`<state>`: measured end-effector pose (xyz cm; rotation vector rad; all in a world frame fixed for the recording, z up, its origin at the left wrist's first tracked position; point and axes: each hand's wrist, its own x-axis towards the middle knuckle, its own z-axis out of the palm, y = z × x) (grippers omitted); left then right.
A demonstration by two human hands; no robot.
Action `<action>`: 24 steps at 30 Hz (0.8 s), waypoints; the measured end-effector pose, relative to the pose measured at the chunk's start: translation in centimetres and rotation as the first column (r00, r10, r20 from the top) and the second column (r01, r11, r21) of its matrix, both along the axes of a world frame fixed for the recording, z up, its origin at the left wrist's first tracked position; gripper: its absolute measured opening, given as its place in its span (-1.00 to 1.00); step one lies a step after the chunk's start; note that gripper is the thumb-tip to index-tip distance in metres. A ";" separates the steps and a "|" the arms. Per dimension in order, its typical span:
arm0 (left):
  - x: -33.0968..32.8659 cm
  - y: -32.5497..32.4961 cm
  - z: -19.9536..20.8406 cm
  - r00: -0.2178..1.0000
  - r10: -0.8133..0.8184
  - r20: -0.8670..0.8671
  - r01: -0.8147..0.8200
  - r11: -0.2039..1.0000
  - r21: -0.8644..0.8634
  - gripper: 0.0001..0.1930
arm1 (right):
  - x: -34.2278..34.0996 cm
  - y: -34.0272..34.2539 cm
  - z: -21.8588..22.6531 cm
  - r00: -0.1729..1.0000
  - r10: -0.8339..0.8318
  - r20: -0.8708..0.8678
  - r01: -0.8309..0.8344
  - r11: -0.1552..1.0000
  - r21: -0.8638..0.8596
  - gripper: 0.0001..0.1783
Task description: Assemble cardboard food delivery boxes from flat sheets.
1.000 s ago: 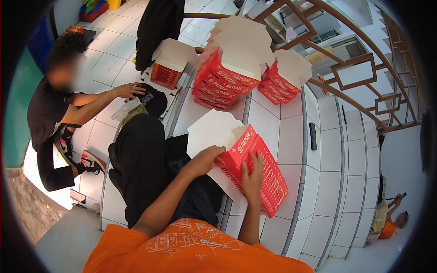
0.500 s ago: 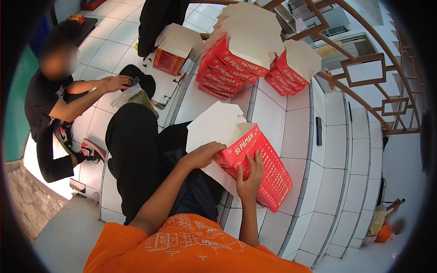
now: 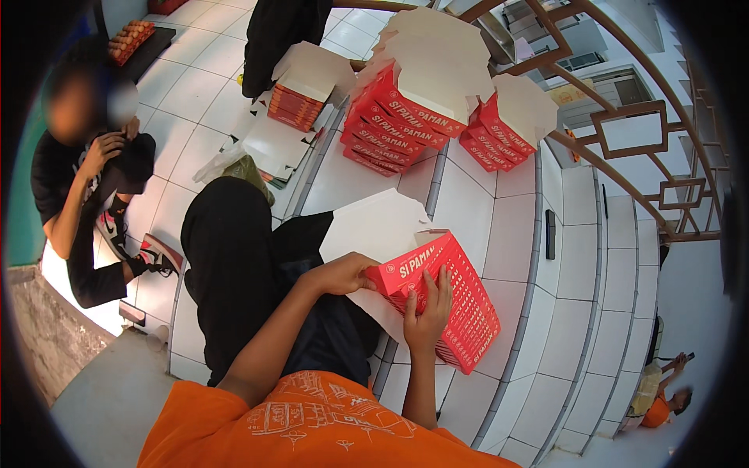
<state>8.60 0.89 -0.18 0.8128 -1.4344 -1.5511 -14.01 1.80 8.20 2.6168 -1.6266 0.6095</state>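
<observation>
Both hands grip one red cardboard box [image 3: 456, 308] at the centre of the frame, its white lid flap [image 3: 370, 230] standing open toward the upper left. Left hand [image 3: 339, 273] closes its fingers over the box's near left corner; right hand [image 3: 427, 308] lies flat against the red printed side, fingers spread and pressing. Beneath the box are white tiled steps [image 3: 507, 226]. Toward the top centre sit stacks of red boxes [image 3: 398, 129] with open lids. At the left edge another person [image 3: 86, 179] crouches. A dark phone [image 3: 550, 234] lies on a step right of centre.
</observation>
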 end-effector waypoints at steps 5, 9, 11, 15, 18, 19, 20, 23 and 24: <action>-1.4 -0.2 -1.4 0.990 0.110 -0.088 -0.114 0.992 -0.048 -0.57 | 0.3 0.1 -0.2 1.000 -0.015 -0.004 0.015 1.000 0.005 -0.48; -1.3 0.0 -0.2 0.995 0.090 -0.042 -0.091 0.996 -0.013 -0.55 | 0.2 0.2 -0.2 1.000 -0.021 0.005 0.021 1.000 0.005 -0.48; -1.3 0.3 -0.6 0.991 0.096 -0.089 -0.097 0.995 -0.003 -0.57 | 0.3 0.3 -0.1 1.000 -0.018 -0.007 0.018 1.000 0.001 -0.48; -1.3 0.4 -0.2 0.984 0.110 -0.138 -0.112 0.994 -0.007 -0.63 | 0.5 0.5 -0.1 1.000 -0.013 0.023 0.012 1.000 0.021 -0.48; -1.7 0.1 0.8 0.980 0.198 -0.036 -0.200 0.977 -0.076 -0.69 | 0.4 0.2 0.4 0.999 -0.018 0.051 0.016 0.999 0.031 -0.56; -1.9 0.0 0.6 0.971 0.232 -0.058 -0.236 0.969 -0.070 -0.73 | 0.5 0.2 1.1 0.999 0.036 -0.007 -0.035 0.998 0.047 -0.58; -1.9 -0.1 0.3 0.970 0.241 -0.021 -0.242 0.970 -0.033 -0.74 | 0.8 0.2 1.7 0.994 0.091 -0.063 -0.086 0.994 0.066 -0.58; -2.3 -0.1 -0.4 0.952 0.299 -0.057 -0.302 0.952 -0.043 -0.75 | 1.6 0.4 2.5 0.991 0.071 -0.110 -0.055 0.989 0.140 -0.61; -2.4 -0.2 -0.4 0.948 0.308 -0.074 -0.309 0.951 0.001 -0.76 | 1.7 0.2 2.6 0.985 0.079 -0.152 -0.053 0.985 0.167 -0.63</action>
